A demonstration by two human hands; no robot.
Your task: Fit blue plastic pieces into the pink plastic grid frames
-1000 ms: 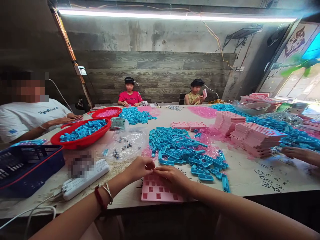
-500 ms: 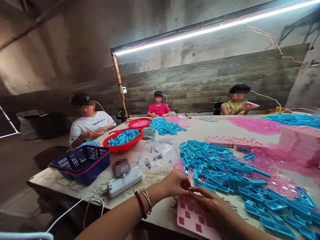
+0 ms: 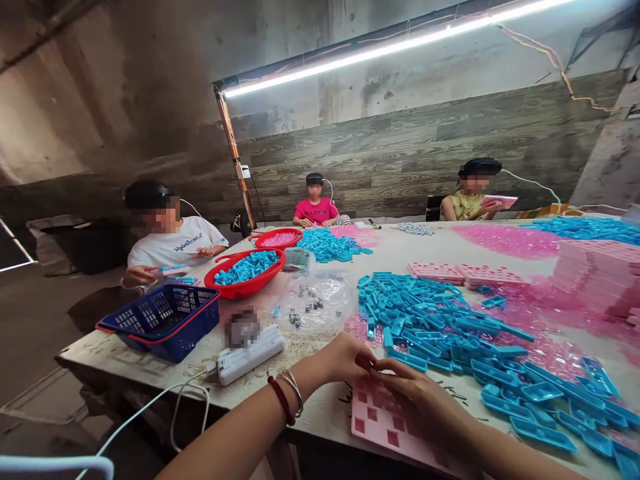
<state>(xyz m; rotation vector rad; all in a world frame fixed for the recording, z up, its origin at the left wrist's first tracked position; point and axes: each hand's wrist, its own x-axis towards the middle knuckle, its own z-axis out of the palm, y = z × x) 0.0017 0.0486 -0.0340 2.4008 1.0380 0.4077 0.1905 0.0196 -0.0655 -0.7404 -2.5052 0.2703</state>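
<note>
A pink plastic tray with square holes lies flat at the near table edge. My left hand and my right hand meet over its top edge. Both have their fingertips pinched together where they touch. Whatever sits between the fingers is too small to make out. A red band and thin bangles ring my left wrist. Just behind the hands spreads a wide pile of blue plastic pieces, with pink beads scattered under it.
A white power strip with a cable and a blue basket sit at the left. Red bowls of blue pieces, a clear bag, and stacks of pink trays stand farther off. Three other people sit around the table.
The view has swung left, so the table's left end and the room came into sight. My hands stay pinched together over the pink tray.
</note>
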